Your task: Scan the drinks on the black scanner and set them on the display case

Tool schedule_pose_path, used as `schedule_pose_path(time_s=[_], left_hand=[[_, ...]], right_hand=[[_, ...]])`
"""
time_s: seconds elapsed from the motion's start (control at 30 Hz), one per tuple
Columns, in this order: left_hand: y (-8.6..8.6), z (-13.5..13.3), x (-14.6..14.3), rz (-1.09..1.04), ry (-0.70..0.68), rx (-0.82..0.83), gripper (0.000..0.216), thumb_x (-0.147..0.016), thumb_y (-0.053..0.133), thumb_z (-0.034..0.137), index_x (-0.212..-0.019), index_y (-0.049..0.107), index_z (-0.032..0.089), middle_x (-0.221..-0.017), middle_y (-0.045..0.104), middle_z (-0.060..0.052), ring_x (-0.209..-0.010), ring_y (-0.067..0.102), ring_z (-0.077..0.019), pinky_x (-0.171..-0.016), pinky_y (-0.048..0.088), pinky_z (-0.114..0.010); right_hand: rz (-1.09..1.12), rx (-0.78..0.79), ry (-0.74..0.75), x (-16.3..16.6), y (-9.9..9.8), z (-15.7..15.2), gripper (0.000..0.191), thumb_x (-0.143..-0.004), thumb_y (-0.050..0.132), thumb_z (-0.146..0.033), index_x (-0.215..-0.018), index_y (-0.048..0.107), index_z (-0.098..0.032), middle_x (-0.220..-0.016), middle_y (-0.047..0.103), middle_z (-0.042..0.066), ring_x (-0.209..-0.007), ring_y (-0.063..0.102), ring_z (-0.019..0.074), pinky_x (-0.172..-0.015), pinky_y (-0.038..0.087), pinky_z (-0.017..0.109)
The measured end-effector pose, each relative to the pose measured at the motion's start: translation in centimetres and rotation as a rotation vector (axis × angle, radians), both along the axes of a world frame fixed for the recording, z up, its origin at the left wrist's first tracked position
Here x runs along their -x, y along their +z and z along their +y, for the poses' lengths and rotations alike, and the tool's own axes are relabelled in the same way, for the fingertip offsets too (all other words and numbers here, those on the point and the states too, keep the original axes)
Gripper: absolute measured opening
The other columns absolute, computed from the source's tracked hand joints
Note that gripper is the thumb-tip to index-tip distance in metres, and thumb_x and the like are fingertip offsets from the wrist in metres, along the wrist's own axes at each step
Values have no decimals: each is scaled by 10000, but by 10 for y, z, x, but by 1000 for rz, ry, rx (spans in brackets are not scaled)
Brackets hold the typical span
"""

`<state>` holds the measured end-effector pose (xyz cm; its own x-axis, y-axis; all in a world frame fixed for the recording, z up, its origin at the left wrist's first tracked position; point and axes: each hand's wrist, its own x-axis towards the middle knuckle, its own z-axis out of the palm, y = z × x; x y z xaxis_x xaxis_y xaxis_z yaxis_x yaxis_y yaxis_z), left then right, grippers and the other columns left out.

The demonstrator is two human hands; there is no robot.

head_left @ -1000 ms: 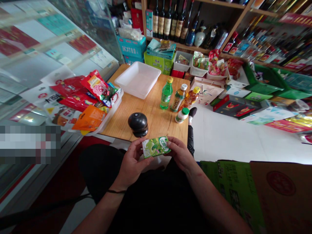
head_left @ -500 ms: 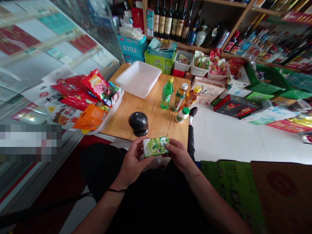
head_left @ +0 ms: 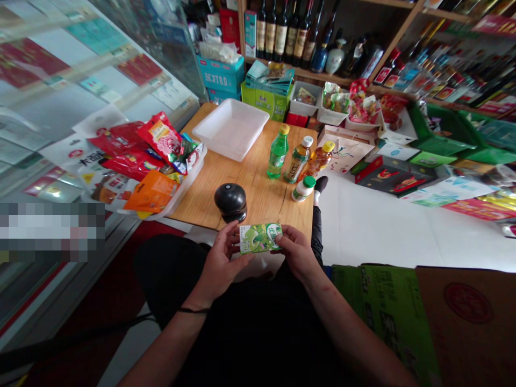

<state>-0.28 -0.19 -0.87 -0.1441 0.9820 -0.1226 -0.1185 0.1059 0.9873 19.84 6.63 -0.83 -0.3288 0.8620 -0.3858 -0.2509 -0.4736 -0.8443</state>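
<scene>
A small green-and-white printed carton (head_left: 258,238) with fruit pictures is held level above my lap, by the near edge of the wooden table. My right hand (head_left: 296,250) grips its right end, thumb on the printed face and fingers behind. At the left end, my left hand (head_left: 221,260) curls its fingers against the carton, with the thumb along the lower edge. Just beyond the carton stands a black rounded object (head_left: 230,201). To its right are a white bottle with a green cap (head_left: 303,189), a green drink bottle (head_left: 277,153) and two tea-coloured bottles (head_left: 298,159).
A white plastic tray (head_left: 231,129) sits at the table's back. On the left, a bin (head_left: 193,174) is heaped with snack packets. A glass display case (head_left: 133,51) borders the left side, cardboard boxes (head_left: 463,317) stand at right, and bottle shelves (head_left: 314,70) line the back.
The carton has tilted slightly, showing its face more squarely, and shifted a little up and right in view. Both hands keep their hold. The whole view has moved slightly.
</scene>
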Motion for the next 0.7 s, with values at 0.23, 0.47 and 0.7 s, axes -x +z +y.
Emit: schedule_pose_path(time_s=[0.23, 0.47, 0.7], left_hand=[[5, 2, 2, 31, -13, 25, 767, -767, 829, 278, -1442, 467, 242, -1392, 586, -141, -1157, 656, -263, -923, 560, -397], [6, 0, 3, 21, -35, 32, 716, -807, 799, 285, -1444, 476, 232, -1401, 597, -147, -1157, 656, -260, -935, 547, -408], [4, -1, 8, -13, -18, 34, 669, -835, 782, 284, -1436, 496, 220, -1386, 617, -149, -1162, 649, -262, -891, 552, -381]], right_hand=[[-20, -18, -3, 0, -1, 1, 342, -767, 833, -406, -1021, 713, -212, -922, 732, 39, -788, 658, 174, -676, 530, 295], [-39, -46, -6, 1, -2, 1, 330, -771, 827, -407, -1017, 718, -215, -928, 734, 34, -787, 654, 167, -663, 518, 279], [1, -76, -7, 2, -4, 0, 345, -766, 846, -378, -1048, 711, -233, -946, 739, 27, -832, 676, 187, -766, 540, 326]])
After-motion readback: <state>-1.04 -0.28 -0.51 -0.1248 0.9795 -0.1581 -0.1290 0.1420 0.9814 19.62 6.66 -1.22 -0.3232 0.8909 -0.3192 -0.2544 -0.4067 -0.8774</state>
